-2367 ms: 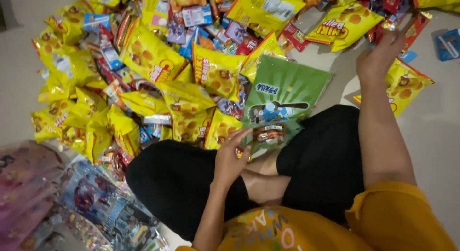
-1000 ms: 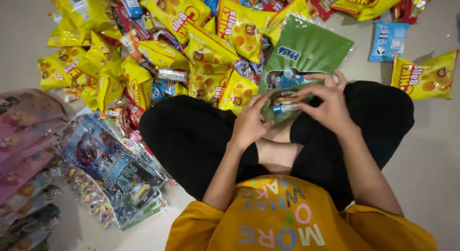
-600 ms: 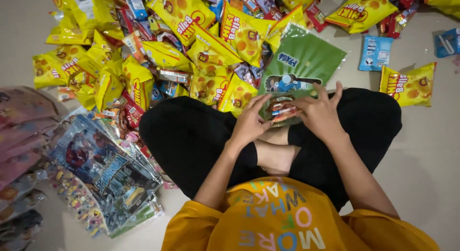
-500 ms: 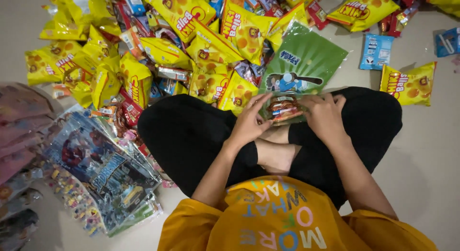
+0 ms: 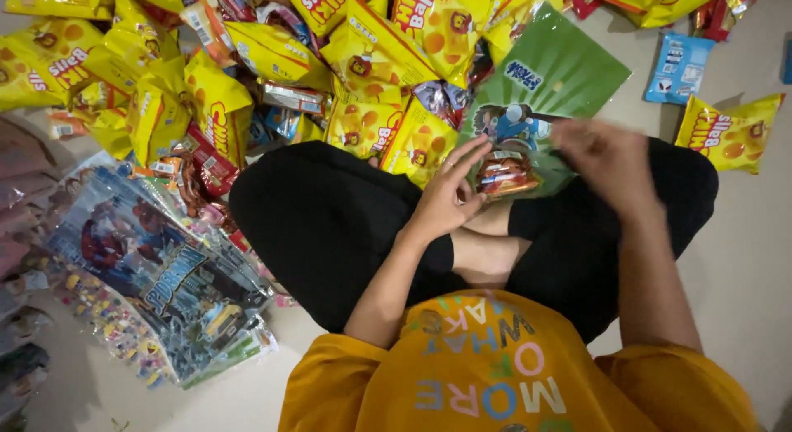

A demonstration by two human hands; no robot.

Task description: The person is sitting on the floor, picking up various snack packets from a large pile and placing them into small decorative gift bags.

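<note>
Green plastic forms the large flat packet (image 5: 551, 77) that lies against the seated person's crossed legs, and a small red-and-orange snack pack (image 5: 505, 173) rests on its lower edge. The left hand (image 5: 450, 193) sits just left of the green packet's lower edge, fingers spread apart and fingertips touching the small pack without closing on it. The right hand (image 5: 606, 160) hovers over the packet's lower right corner, motion-blurred, fingers loosely open and holding nothing; yellow snack bags (image 5: 363, 61) are heaped to the packet's left.
</note>
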